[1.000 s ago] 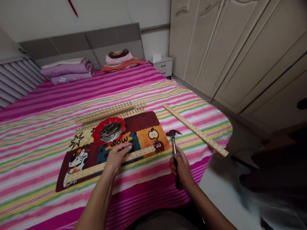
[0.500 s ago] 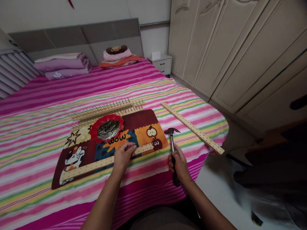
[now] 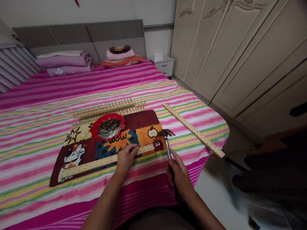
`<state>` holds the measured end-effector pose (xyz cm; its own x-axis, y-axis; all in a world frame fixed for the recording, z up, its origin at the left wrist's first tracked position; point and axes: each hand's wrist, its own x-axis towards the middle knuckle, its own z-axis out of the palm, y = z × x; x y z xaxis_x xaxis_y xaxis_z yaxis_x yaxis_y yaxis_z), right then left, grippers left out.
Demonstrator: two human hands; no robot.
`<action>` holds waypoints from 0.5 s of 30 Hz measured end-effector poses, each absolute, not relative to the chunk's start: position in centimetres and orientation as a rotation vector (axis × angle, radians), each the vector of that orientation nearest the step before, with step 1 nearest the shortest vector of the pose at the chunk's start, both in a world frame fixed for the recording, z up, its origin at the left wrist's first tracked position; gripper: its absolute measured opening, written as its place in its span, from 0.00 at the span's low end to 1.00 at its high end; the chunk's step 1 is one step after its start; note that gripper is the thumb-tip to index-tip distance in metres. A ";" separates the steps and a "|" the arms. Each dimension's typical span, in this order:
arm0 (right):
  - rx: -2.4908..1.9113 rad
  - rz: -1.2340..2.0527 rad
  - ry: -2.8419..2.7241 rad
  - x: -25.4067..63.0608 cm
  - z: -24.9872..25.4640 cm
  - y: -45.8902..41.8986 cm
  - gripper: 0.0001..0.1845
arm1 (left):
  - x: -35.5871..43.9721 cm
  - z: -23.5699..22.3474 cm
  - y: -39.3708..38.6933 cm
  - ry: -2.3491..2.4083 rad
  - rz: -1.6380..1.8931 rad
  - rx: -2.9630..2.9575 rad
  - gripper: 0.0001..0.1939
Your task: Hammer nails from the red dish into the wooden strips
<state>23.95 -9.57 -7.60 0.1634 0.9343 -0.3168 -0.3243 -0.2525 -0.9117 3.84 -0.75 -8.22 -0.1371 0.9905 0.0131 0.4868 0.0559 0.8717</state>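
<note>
My left hand (image 3: 127, 157) is closed in a pinch over a pale wooden strip (image 3: 92, 164) with rows of small holes. Whatever the fingertips grip is too small to make out. My right hand (image 3: 180, 175) is wrapped round the dark handle of a claw hammer (image 3: 168, 148), its head raised beside the strip's right end. Beneath the strip lies a printed mat (image 3: 141, 120) with cartoon pictures. On the mat stands a red scalloped bowl (image 3: 94, 130) full of loose nails (image 3: 109, 128).
Behind the bowl lie wooden strips (image 3: 105, 110) with rows of nails sticking up. Another holed strip (image 3: 193, 128) rests at the right, its near end at the bed's edge. Folded bedding (image 3: 64, 64) sits by the headboard; a wardrobe (image 3: 216, 48) stands at the right.
The hammer has shifted left, its head now over the mat's right edge near the printed apples. My left hand remains pinched above the strip, its fingers a little lower and closer together.
</note>
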 end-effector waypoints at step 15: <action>-1.274 1.600 -1.356 22.9 -1.8 -9.0 0.24 | 4.0 -8.4 -1.1 1.715 1.033 1.655 0.08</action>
<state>22.87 -9.02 -1.81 -0.2948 0.9224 -0.2494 0.0948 -0.2315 -0.9682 3.97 -1.07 -8.39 -0.1022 0.9864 0.1285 0.5749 -0.0468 0.8169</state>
